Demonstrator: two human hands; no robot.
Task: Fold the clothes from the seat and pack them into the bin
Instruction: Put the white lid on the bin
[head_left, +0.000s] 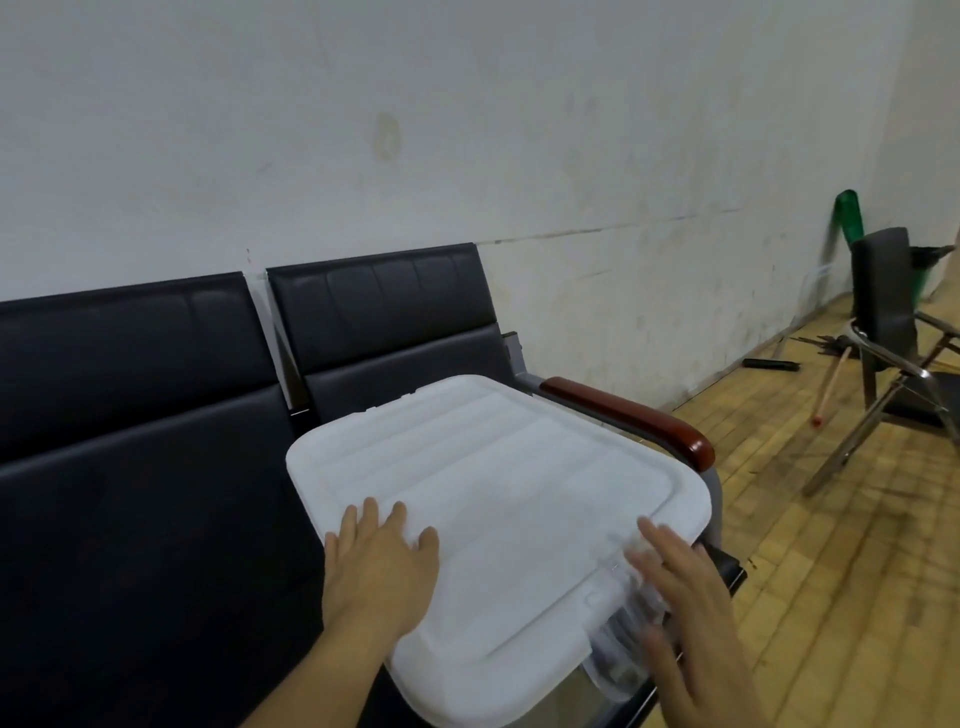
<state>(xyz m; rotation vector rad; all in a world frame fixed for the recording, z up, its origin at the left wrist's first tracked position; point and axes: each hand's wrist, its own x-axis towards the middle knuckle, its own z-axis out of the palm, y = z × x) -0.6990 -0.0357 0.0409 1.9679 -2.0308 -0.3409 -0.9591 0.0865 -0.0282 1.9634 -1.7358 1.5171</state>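
A clear plastic bin (618, 660) with a white ribbed lid (498, 478) on top stands on the right-hand black seat (395, 332) of a bench. My left hand (379, 566) lies flat on the lid's near left edge with straight fingers. My right hand (685, 608) is blurred at the lid's near right corner, fingers extended over the edge and the bin's side. No clothes show on the seats. What is inside the bin is hidden by the lid.
The left black seat (130, 467) is bare. A brown wooden armrest (639, 415) borders the bin on the right. On the wooden floor (831, 571) to the right stand a tilted black chair (893, 332), sticks and a green object (849, 213) against the wall.
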